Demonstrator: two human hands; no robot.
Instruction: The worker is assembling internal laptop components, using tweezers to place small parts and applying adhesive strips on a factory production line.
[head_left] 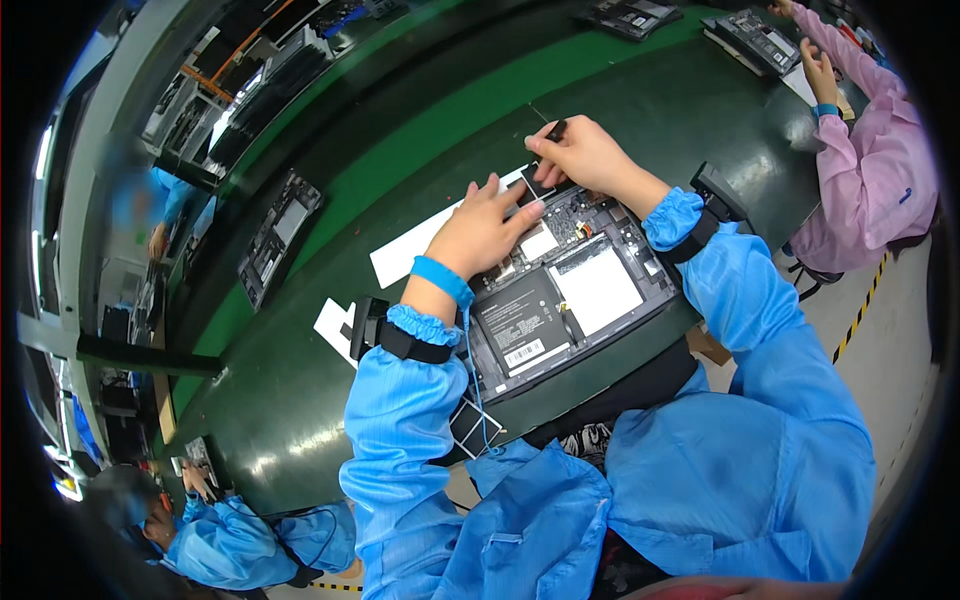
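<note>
An opened laptop base [510,380] lies tilted on the dark green bench before me. Its black battery [520,325] with a white label, a white rectangular panel [597,290] and a circuit board are exposed. My left hand [485,230] rests over the laptop's far left part, fingers stretched out, the fingertips at the far edge. Beyond that edge, my right hand [590,155] is closed on a small black-handled tool [556,131] with a thin shaft pointing up and left; its exact kind is unclear. Between both hands' fingertips lies a small dark piece [540,183] with pale edges.
A white sheet [405,255] sticks out beneath the laptop's left side, near a white cut-out piece [335,325]. Other opened laptop bases [280,235] lie on the green bench [330,390]. A person in pink [860,170] works at the far right; another in blue [230,545] at lower left.
</note>
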